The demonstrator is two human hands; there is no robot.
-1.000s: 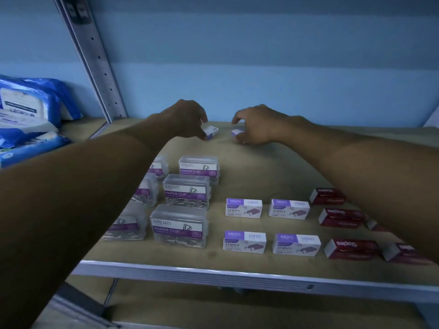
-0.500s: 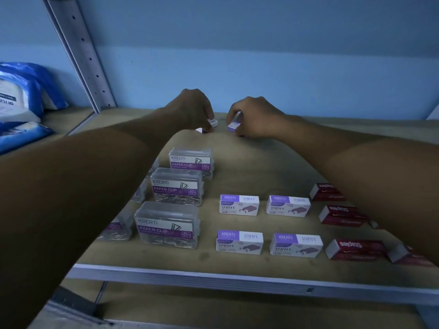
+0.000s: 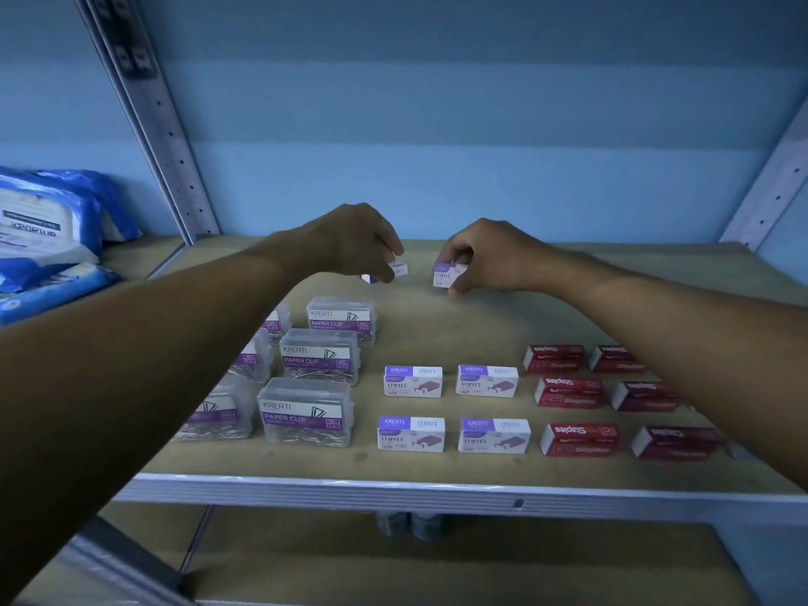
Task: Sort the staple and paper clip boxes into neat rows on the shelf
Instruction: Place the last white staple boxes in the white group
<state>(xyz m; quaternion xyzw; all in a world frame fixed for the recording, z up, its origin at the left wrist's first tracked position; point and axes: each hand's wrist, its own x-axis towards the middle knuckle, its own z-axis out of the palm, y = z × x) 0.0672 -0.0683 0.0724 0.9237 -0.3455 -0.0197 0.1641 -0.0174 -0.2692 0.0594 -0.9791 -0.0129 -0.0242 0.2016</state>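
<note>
Both hands have lifted their boxes slightly and drawn them toward the camera since the frame before. My left hand (image 3: pixel 354 242) pinches 1 purple-and-white staple box (image 3: pixel 398 269) in narrowed fingers; my right hand (image 3: pixel 489 255) grips another (image 3: pixel 447 274) by its short ends, both at the back of the shelf (image 3: pixel 437 485). These small cardboard boxes look stiff and light but dense, best held across the sides. Nearer sit 4 matching boxes (image 3: pixel 413 381), clear paper clip boxes (image 3: pixel 321 356) and red staple boxes (image 3: pixel 568 391).

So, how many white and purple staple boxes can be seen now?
6. Four lie on the shelf in a square: back left, back right, front left, front right. The left hand holds one, the right hand another. More may be hidden.
</note>
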